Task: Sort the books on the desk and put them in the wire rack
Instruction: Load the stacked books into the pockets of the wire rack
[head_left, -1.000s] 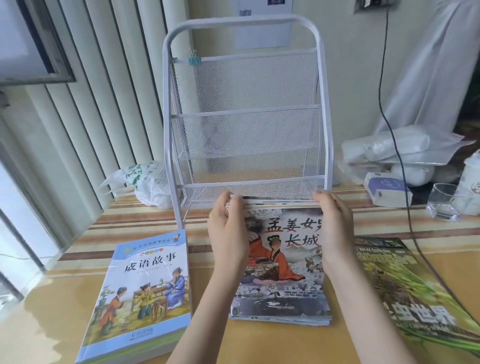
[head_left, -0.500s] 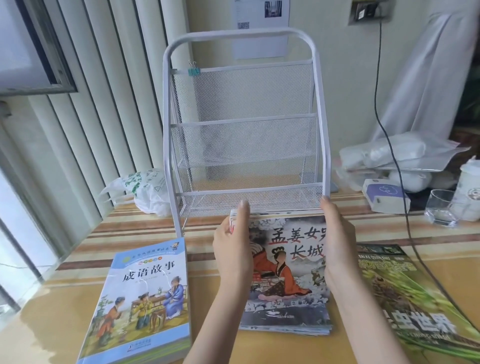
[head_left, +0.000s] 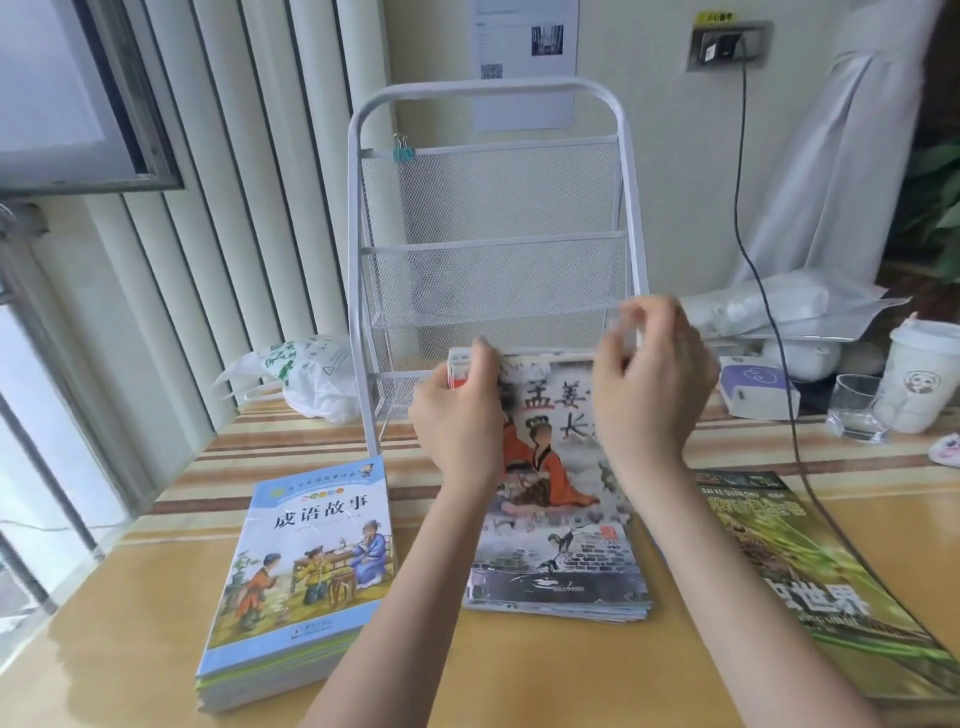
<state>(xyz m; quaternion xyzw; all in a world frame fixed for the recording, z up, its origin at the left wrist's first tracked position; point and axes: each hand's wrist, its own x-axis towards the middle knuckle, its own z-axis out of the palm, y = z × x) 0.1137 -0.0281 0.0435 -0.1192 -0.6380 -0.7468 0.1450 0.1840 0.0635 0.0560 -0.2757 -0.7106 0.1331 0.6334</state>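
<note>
The left hand (head_left: 457, 421) grips the far left corner of the middle stack of books (head_left: 558, 519), fingers curled over its top edge and thumb side against its flank, so the thin volumes stay squared while their far end is handled. The right hand (head_left: 647, 384) hovers at the stack's far right corner, fingers loosely curled and blurred; whether it touches the top cover or pinches anything cannot be told. Behind both hands, just past the stack's far edge, stands the wire rack (head_left: 498, 270), upright with three mesh pockets, all without books, so no sorting has reached it yet. Its lowest pocket sits directly behind the grip, which probably explains why the stack lies so close: a short lift and tilt would drop it in. Everything rests on the desk (head_left: 545, 670). Right of the grip, beyond the right forearm, lies a large green magazine (head_left: 795, 587), flat and apart from the stack, seemingly kept separate by size. Left of the grip, nearer the person, a blue storybook pile (head_left: 306, 577) lies slightly skewed, likewise apart. Far right of the grip stand a paper cup (head_left: 922, 379) and a glass tumbler (head_left: 857, 408) just beside each other; a small teal binder clip (head_left: 402, 152) hangs on the rack's top rail.
</note>
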